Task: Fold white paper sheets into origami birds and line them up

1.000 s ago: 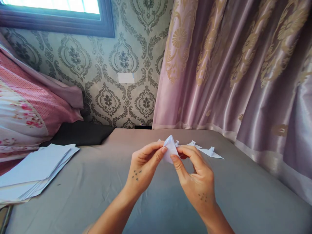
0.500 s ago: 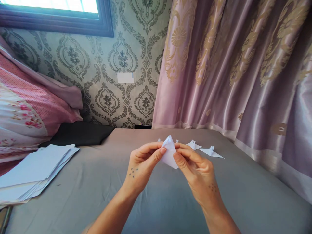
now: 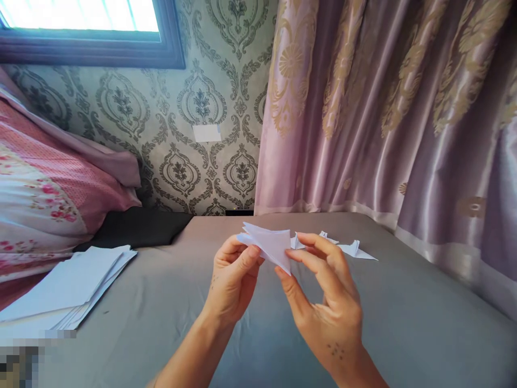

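Note:
A piece of folded white paper (image 3: 271,243), with pointed flaps toward the left, is held up above the grey-covered surface. My left hand (image 3: 234,269) pinches its left part between thumb and bent fingers. My right hand (image 3: 329,291) has its thumb and index fingertip on the lower right corner, while the other fingers are raised and apart from the paper. Behind my right hand lie several small folded white paper figures, among them a pointed one (image 3: 356,249) at the right and another (image 3: 298,242) partly hidden by the fingers.
A stack of white paper sheets (image 3: 68,283) lies at the left on the grey sheet (image 3: 169,302). Behind it are a flat black item (image 3: 137,226) and pink floral fabric (image 3: 52,183). Purple curtains (image 3: 363,124) hang along the right and back.
The folded paper has turned so its points face left instead of up. My right hand's fingers have loosened and spread, moving to the paper's lower right corner. The view has shifted slightly.

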`<action>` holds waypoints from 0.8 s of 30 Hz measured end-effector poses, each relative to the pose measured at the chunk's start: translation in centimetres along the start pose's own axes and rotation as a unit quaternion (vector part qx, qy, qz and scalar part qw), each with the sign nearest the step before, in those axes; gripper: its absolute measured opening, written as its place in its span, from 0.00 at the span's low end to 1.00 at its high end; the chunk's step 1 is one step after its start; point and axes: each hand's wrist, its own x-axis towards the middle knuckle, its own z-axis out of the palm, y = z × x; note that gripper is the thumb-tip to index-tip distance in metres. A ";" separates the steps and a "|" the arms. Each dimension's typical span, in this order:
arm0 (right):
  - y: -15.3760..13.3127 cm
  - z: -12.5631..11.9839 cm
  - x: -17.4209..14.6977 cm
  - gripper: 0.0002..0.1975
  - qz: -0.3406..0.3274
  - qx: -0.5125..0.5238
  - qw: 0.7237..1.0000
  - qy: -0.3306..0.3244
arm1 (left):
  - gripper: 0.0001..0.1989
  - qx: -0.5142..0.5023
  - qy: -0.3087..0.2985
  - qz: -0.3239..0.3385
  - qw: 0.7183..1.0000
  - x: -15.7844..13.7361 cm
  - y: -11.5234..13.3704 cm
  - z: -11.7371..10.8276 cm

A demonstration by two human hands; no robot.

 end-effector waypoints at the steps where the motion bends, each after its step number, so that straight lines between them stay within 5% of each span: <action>1: -0.1 0.1 -0.1 0.12 -0.010 -0.001 1.000 0.012 | 0.06 -0.006 0.000 -0.004 1.000 -0.1 0.0 0.1; 13: -0.5 0.8 -0.7 0.23 -0.034 0.027 0.998 0.037 | 0.08 -0.032 0.029 -0.024 0.999 -0.5 -0.3 0.7; 24: -0.5 0.7 -1.0 0.21 -0.044 -0.023 0.998 0.037 | 0.10 -0.087 0.008 -0.021 0.996 -0.4 -0.2 1.0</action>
